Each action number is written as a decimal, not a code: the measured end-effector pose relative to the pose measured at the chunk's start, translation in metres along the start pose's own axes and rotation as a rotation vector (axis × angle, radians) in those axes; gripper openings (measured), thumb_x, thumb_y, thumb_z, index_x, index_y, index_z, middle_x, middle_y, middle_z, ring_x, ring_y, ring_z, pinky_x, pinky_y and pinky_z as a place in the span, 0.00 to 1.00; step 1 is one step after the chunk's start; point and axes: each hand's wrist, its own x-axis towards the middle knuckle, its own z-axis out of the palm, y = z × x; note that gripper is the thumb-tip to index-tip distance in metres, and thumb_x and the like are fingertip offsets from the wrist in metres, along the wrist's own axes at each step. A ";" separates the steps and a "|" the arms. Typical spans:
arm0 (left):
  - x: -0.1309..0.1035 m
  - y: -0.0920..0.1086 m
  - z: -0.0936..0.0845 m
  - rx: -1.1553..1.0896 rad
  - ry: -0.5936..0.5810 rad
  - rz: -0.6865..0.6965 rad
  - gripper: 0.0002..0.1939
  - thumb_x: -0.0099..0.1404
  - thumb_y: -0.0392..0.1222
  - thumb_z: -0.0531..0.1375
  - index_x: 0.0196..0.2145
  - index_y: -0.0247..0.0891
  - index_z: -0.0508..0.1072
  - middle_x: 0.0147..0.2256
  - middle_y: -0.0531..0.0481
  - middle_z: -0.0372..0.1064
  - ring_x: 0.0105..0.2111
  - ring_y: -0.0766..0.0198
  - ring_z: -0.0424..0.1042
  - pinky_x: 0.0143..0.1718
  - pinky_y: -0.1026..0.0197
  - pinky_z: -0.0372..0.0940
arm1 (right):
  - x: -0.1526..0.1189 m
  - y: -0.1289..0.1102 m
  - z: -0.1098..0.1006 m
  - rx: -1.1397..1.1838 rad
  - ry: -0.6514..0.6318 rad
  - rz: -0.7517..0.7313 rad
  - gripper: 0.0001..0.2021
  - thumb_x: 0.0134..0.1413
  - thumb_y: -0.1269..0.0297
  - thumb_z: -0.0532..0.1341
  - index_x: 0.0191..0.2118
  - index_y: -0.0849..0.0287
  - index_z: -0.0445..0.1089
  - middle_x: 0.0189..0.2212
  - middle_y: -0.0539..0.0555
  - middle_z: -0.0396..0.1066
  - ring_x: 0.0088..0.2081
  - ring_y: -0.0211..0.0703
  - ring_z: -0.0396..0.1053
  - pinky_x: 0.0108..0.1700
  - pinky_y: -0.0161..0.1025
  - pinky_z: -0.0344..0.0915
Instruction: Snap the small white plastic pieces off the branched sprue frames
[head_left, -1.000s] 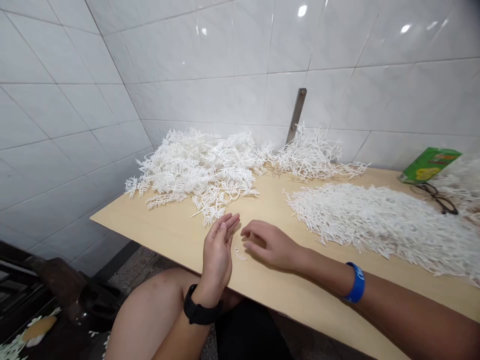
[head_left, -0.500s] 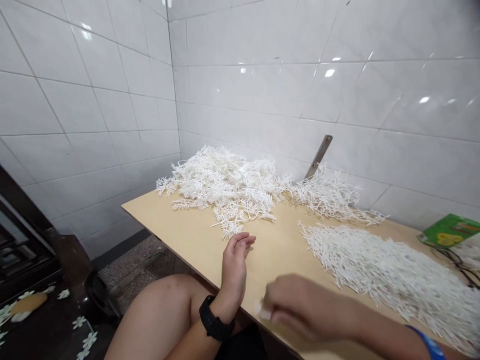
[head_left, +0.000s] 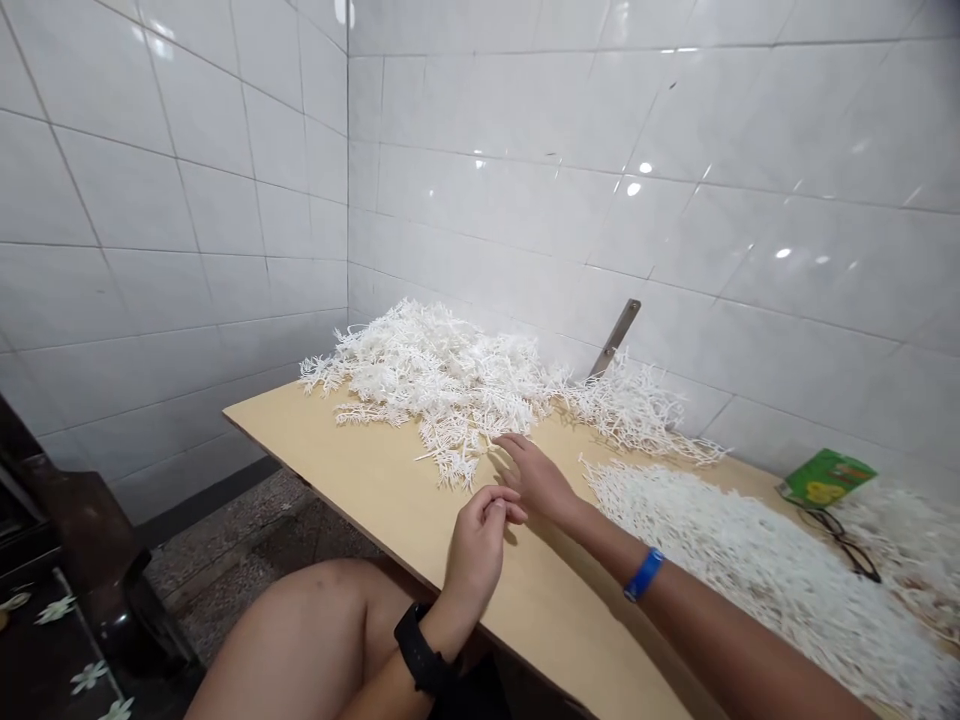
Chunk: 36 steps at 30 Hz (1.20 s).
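Observation:
My right hand (head_left: 538,482), with a blue band on its wrist, reaches over the board with fingers stretched out. Its fingertips are at the near edge of a heap of white branched plastic sprigs (head_left: 442,365), beside a thin loose strand. I cannot tell whether they touch it. My left hand (head_left: 480,540), wearing a black watch, is just below and nearer to me, above the board's front edge. Its fingers are curled in against the thumb, and whatever may be inside them is hidden.
The tan board (head_left: 300,440) carries a smaller sprig clump (head_left: 630,405), a wide spread of short white pieces (head_left: 735,560), a green packet (head_left: 829,478) and dark-framed glasses (head_left: 847,545). A metal bracket (head_left: 616,338) stands against the tiled wall. White flowers (head_left: 88,677) lie on dark furniture.
My right hand has moved from the front edge, where it was closed on something white and blurred, forward to the heap, its fingers now extended. My left hand's fingers have curled in more.

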 end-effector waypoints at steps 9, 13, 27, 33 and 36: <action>-0.007 0.022 -0.037 0.652 -0.058 0.305 0.16 0.67 0.39 0.53 0.51 0.41 0.71 0.50 0.41 0.72 0.52 0.51 0.69 0.56 0.48 0.61 | 0.001 -0.020 0.019 0.078 -0.130 -0.143 0.07 0.61 0.75 0.56 0.38 0.58 0.69 0.37 0.52 0.70 0.37 0.40 0.68 0.41 0.36 0.65; -0.001 0.018 -0.063 0.936 -0.060 0.319 0.22 0.69 0.43 0.51 0.60 0.42 0.66 0.62 0.39 0.62 0.63 0.48 0.59 0.64 0.42 0.51 | -0.036 -0.027 0.009 0.174 -0.111 -0.138 0.08 0.63 0.73 0.54 0.43 0.59 0.69 0.40 0.56 0.70 0.41 0.44 0.69 0.45 0.41 0.66; 0.003 0.035 -0.071 1.212 -0.172 0.190 0.21 0.62 0.48 0.62 0.53 0.45 0.73 0.62 0.40 0.63 0.64 0.38 0.55 0.63 0.29 0.41 | -0.092 -0.058 -0.050 0.148 -0.436 -0.129 0.18 0.62 0.69 0.57 0.57 0.53 0.65 0.48 0.57 0.70 0.46 0.48 0.71 0.47 0.45 0.69; 0.011 0.048 -0.070 1.047 -0.159 0.210 0.08 0.63 0.37 0.55 0.34 0.42 0.74 0.41 0.45 0.74 0.43 0.52 0.73 0.48 0.50 0.65 | -0.104 -0.021 -0.049 0.220 0.114 -0.255 0.15 0.65 0.70 0.53 0.54 0.52 0.68 0.49 0.60 0.71 0.51 0.50 0.69 0.52 0.48 0.68; 0.018 0.058 -0.072 0.928 -0.059 0.270 0.07 0.62 0.39 0.55 0.35 0.42 0.73 0.42 0.45 0.73 0.44 0.53 0.72 0.48 0.52 0.66 | -0.105 -0.003 -0.035 0.136 0.129 -0.079 0.18 0.63 0.63 0.58 0.58 0.51 0.67 0.58 0.61 0.65 0.59 0.57 0.62 0.58 0.59 0.62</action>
